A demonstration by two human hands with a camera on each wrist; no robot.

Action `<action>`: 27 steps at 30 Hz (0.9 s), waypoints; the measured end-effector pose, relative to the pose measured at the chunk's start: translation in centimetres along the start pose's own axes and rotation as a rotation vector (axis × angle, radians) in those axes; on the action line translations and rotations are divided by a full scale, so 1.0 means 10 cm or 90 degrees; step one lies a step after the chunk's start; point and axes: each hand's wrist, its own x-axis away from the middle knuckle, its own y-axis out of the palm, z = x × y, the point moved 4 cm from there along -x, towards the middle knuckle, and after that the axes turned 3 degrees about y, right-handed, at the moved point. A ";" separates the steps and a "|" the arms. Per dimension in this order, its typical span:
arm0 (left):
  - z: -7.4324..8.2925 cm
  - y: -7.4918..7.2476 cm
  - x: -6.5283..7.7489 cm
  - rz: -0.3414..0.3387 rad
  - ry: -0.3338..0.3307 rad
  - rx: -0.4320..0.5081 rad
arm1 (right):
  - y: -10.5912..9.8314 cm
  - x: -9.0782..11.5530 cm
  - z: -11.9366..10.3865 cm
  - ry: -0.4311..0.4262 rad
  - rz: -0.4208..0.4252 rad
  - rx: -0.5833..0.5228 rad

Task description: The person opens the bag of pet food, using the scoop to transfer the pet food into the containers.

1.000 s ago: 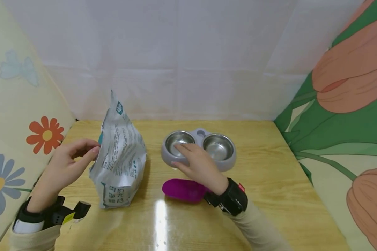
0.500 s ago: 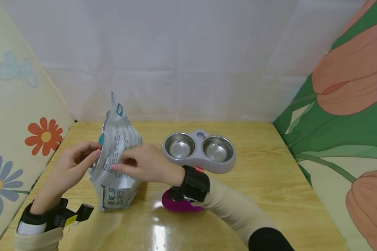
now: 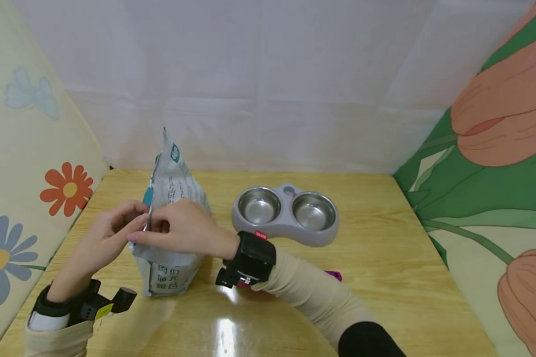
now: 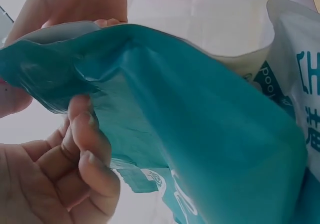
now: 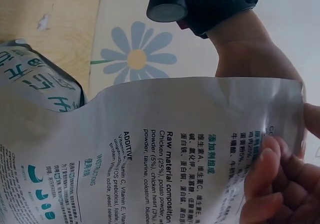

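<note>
A silver-and-teal cat food bag [image 3: 174,267] stands upright at the left of the table. My left hand [image 3: 113,233] pinches its top edge from the left side, with curled fingers against the teal face in the left wrist view. Opposite it, my right hand [image 3: 183,228] pinches the same edge, its thumb close below the left hand's fingertips. The printed back panel [image 5: 165,149] of the bag faces the right wrist camera. A magenta scoop [image 3: 334,275] lies on the table, mostly hidden under my right forearm.
A lilac double feeding stand [image 3: 290,223] with two steel bowls sits behind the right forearm. The wooden table [image 3: 411,297] meets a white backdrop [image 3: 321,99] at the rear. Flower-printed panels flank both sides.
My right hand has moved left from over the feeding stand to the bag's top edge and now pinches it. The left hand has stayed at the edge. My right forearm now covers most of the scoop.
</note>
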 end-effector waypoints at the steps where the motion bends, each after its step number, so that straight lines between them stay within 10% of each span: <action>1: 0.00 0.00 0.00 -0.008 0.004 0.009 | 0.00 0.00 0.00 0.001 -0.002 -0.015; 27: -0.05 0.03 0.02 -0.113 0.069 0.142 | 0.07 -0.02 0.10 0.026 -0.057 -0.339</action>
